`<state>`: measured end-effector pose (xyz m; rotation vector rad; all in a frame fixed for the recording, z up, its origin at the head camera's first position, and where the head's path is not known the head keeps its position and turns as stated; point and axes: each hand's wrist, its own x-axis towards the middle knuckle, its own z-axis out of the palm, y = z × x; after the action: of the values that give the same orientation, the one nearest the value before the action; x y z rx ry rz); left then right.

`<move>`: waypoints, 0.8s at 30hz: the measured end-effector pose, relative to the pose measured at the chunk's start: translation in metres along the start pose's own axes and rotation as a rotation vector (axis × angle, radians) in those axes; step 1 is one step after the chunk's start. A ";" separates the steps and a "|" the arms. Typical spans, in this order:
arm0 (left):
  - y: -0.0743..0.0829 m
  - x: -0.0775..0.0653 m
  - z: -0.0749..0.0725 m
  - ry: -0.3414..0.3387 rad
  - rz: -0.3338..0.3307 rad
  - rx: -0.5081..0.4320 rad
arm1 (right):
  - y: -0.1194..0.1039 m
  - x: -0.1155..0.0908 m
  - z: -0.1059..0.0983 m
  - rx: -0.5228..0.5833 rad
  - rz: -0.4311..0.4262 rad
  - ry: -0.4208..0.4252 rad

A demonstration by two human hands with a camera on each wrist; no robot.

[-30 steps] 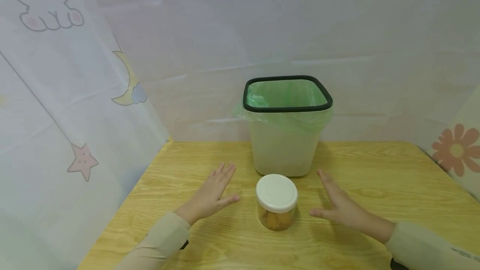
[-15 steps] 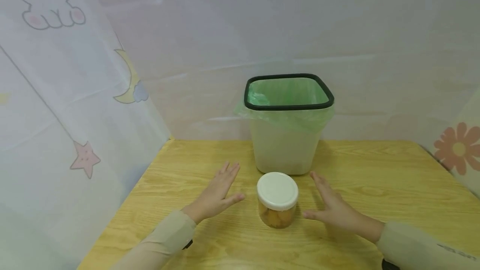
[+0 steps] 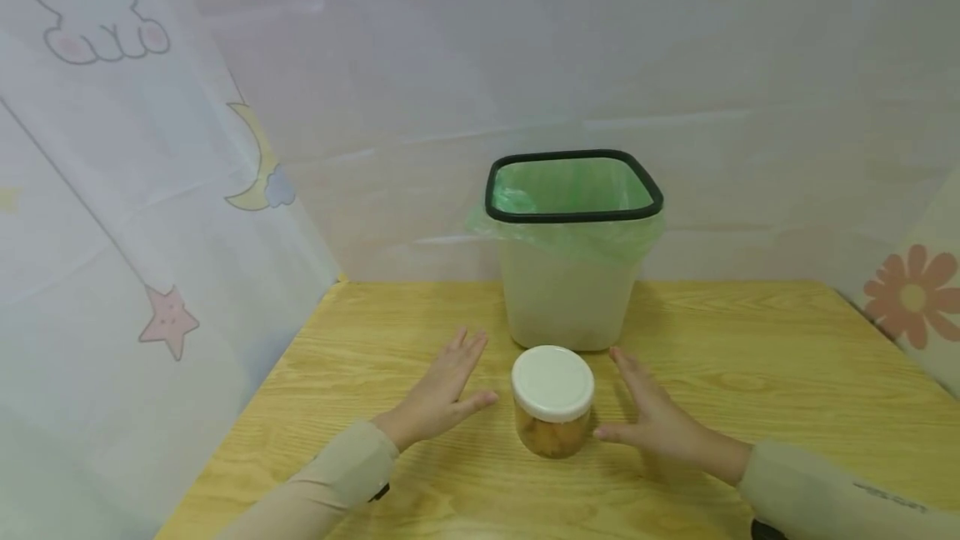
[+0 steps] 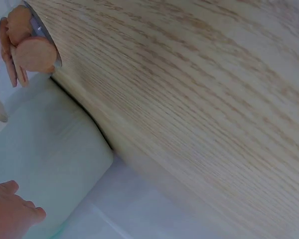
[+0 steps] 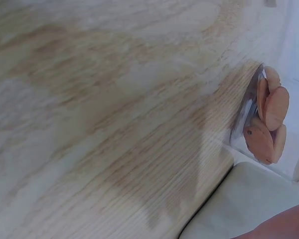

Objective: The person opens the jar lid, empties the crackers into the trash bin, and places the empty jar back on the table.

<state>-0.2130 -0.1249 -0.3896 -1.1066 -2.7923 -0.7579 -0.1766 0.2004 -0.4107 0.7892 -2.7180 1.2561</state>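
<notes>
White-lidded jar (image 3: 552,407) sits just near of the lined trash bin (image 3: 570,294), left hand (image 3: 437,394) and right hand (image 3: 660,419) spread wide either side, holding nothing. I'd close evenly, below the lid (image 3: 552,382).

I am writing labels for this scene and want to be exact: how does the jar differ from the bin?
The jar is small, while the bin behind it is much larger. The jar is round and see-through, showing orange-brown pieces; the bin is squarish with pale walls. The jar has a white lid on; the bin is open, lined with a green bag. Both stand upright on the table.
</notes>
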 end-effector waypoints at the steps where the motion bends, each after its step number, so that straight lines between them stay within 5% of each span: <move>1: 0.000 0.000 0.000 0.001 0.001 0.000 | 0.000 0.001 0.001 0.000 -0.001 -0.003; 24: 0.012 0.005 0.004 -0.062 -0.047 -0.083 | 0.000 0.004 0.011 0.103 0.077 -0.041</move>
<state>-0.2086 -0.1127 -0.3866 -1.0988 -2.8726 -0.8667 -0.1782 0.1906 -0.4175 0.7343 -2.7602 1.4213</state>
